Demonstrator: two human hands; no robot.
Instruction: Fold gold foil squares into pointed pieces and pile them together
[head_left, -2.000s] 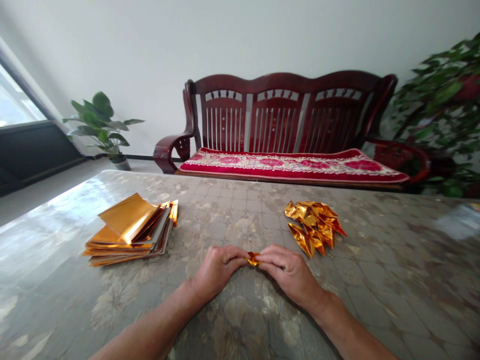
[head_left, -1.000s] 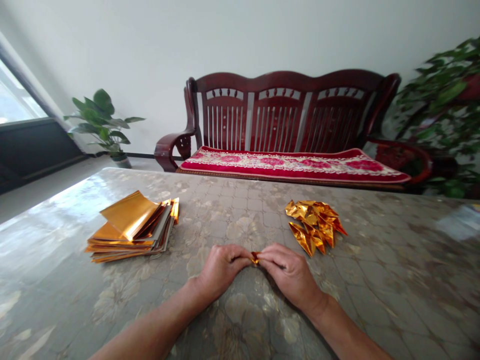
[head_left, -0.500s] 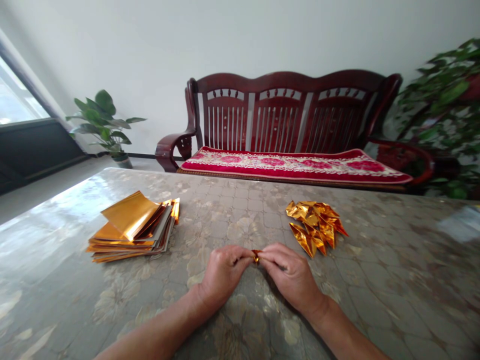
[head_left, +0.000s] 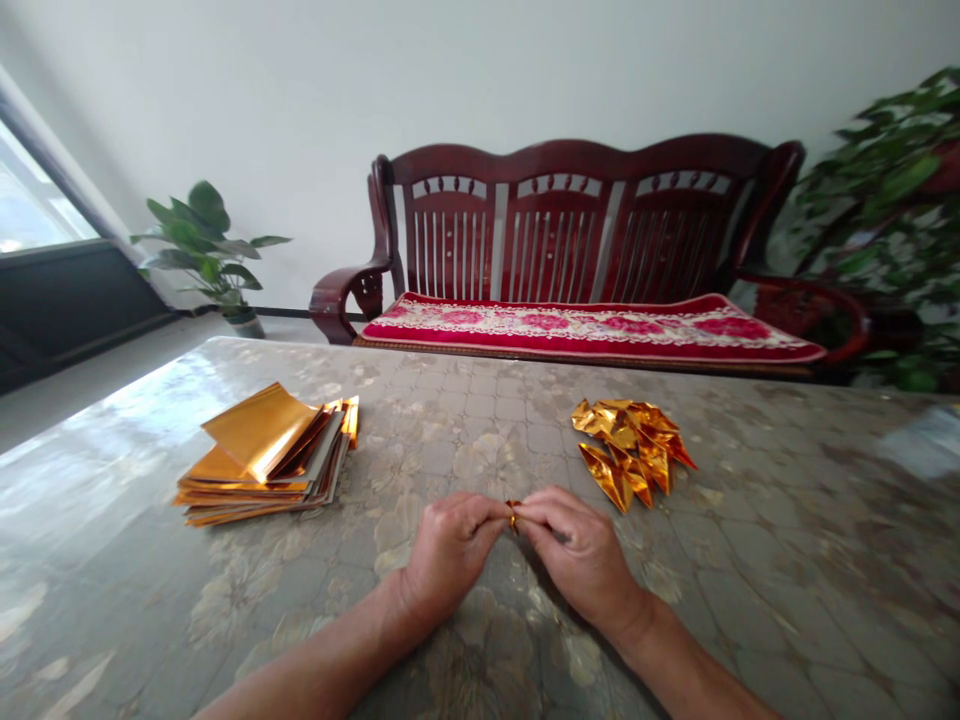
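Between my two hands, low in the middle of the head view, is a small piece of gold foil paper (head_left: 513,517), mostly hidden by the fingers. My left hand (head_left: 455,545) pinches its left side with thumb and forefinger. My right hand (head_left: 576,545) pinches the right side the same way, and the fingertips nearly meet. Left of my hands lies a stack of gold foil sheets (head_left: 259,440) with grey backs, slightly fanned. On the right sits a small pile of folded gold foil pieces (head_left: 634,450) with pointed ends.
The table (head_left: 465,400) has a glossy floral cover. Behind it stands a dark red wooden bench (head_left: 559,230) with a red floral cushion (head_left: 570,325). A potted plant (head_left: 214,245) is at back left, leafy greenery (head_left: 892,210) at right. Clear plastic (head_left: 926,440) lies at the right edge.
My fingertips have closed in slightly around the gold foil paper, so less of it shows between them. The stack and the pile stay where they were.
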